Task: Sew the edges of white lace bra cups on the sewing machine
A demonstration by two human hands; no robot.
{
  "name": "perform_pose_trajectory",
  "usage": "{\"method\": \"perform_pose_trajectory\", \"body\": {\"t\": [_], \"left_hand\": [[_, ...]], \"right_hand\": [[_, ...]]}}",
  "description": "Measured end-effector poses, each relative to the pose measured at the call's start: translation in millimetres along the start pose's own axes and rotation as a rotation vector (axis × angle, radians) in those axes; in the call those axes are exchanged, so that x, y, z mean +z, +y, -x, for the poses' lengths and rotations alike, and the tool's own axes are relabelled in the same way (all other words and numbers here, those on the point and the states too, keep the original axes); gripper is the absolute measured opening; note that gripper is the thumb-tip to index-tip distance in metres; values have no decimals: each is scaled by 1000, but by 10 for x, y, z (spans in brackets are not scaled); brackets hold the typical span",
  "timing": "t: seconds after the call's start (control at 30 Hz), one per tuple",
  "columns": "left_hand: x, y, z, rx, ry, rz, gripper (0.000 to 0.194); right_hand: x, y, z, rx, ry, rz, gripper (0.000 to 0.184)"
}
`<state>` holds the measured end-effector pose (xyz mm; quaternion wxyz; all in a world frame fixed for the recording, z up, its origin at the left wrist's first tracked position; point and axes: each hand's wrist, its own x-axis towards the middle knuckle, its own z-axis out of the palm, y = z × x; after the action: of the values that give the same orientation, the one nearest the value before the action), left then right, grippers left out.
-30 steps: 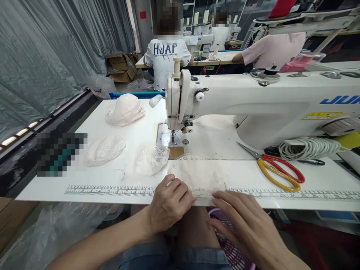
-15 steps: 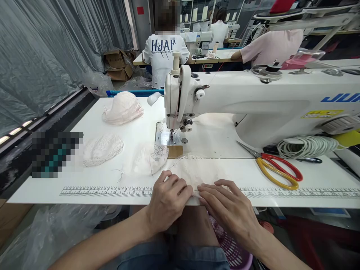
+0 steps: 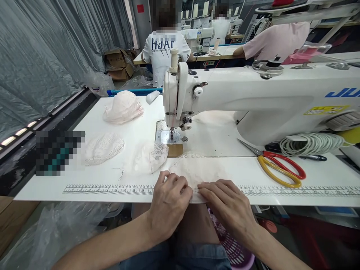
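Note:
A thin, pale piece of fabric (image 3: pixel 201 168) with a lacy far edge lies on the sewing table's front edge, between and beyond my hands. My left hand (image 3: pixel 171 204) is closed, its curled fingers gripping the near left part of the fabric. On the right, the fingers of my right hand (image 3: pixel 226 204) press together on the same near edge; the thumb is mostly hidden. Just left of them rests a sheer lace piece (image 3: pixel 150 157) with loose threads. The white sewing machine (image 3: pixel 176 97) stands beyond, its needle and presser foot (image 3: pixel 171 133) away from the fabric.
Farther left lie another lace piece (image 3: pixel 104 148) and a gathered pale fabric piece (image 3: pixel 123 107). Scissors with red and yellow handles (image 3: pixel 281 168) and a coil of cord (image 3: pixel 309 144) are at right. A printed ruler (image 3: pixel 109 190) runs along the front edge. Co-workers sit beyond.
The view has shifted slightly. My right fingers have drawn a little closer together at the fabric's near edge, and the fabric looks flatter. My left hand keeps its grip.

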<state>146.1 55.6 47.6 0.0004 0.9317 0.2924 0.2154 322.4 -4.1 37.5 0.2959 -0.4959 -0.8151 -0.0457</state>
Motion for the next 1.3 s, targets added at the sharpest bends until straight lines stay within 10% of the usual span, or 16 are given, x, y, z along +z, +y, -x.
{"method": "perform_pose_trajectory", "body": {"t": [0.57, 1.3], "left_hand": [[60, 15, 87, 122, 173, 16, 19], [23, 14, 101, 165, 111, -60, 21]], "right_hand": [[127, 39, 160, -119, 42, -19, 26], [-22, -113, 38, -59, -38, 67, 29]]}}
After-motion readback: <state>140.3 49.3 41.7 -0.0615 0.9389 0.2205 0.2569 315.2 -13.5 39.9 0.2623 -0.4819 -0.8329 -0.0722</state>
